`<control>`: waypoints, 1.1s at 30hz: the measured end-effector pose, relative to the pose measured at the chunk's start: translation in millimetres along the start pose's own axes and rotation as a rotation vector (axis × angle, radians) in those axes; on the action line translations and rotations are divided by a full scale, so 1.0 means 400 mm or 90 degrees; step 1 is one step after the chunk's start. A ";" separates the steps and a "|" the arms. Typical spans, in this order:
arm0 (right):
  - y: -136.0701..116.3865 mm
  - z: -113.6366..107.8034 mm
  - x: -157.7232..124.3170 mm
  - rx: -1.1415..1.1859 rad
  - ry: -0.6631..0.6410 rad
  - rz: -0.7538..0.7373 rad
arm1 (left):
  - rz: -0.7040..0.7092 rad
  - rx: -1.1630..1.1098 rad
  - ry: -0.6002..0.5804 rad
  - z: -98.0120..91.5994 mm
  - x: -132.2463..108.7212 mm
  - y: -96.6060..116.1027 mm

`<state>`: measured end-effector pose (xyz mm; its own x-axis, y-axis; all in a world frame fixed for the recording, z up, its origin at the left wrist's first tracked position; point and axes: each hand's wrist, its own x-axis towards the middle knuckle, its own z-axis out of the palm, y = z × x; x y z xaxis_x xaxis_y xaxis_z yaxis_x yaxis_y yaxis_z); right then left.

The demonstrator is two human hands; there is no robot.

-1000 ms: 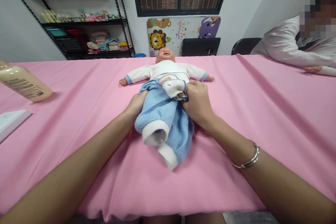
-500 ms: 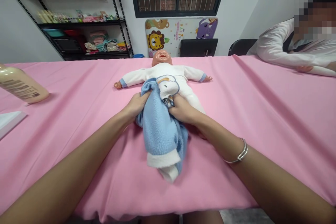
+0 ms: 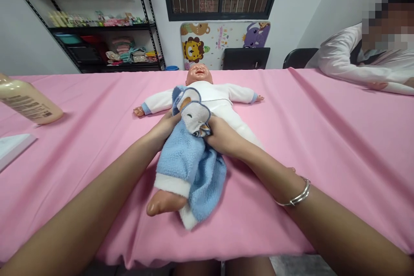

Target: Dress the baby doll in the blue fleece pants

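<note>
Your left hand (image 3: pixel 163 128) lies against the side of the blue fleece garment (image 3: pixel 187 166), just below the doll's waist. Its fingers are tucked out of sight behind the fleece, so you cannot tell whether they grip or only press. Your right hand (image 3: pixel 222 138) sits on the other side, its fingers curled close together and bunching the fleece beside the white animal-print bib patch (image 3: pixel 194 117).

The baby doll (image 3: pixel 210 92) lies on its back in the middle of the pink-covered table (image 3: pixel 339 159), with its head (image 3: pixel 199 74) toward the far edge and its 2 white sleeves spread wide. The garment covers 1 leg, and the doll's bare foot (image 3: pixel 166 202) pokes out through a white cuff (image 3: pixel 167 184). The other white-clad leg (image 3: pixel 241 125) runs out from under the fleece and passes behind your right forearm.

A silver bangle (image 3: pixel 296 194) circles your right wrist. Off to your left, a cream lotion bottle (image 3: pixel 29 103) lies tilted, with a flat white item (image 3: pixel 13 148) near it. Across the table's far right corner, a co-worker's white sleeve (image 3: pixel 351 64) rests beside their hand (image 3: pixel 377 85) (well apart from yours).
</note>
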<state>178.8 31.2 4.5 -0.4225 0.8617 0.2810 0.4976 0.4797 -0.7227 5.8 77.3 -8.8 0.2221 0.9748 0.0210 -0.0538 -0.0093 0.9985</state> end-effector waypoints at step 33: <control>0.062 -0.173 -0.036 0.420 0.043 0.084 | 0.450 0.888 -0.146 0.148 -0.072 0.213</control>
<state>249.6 41.9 26.1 -0.3316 0.9247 0.1869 -0.0332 0.1865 -0.9819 52.5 35.4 78.6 0.6842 0.6331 0.3620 0.6668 -0.7441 0.0410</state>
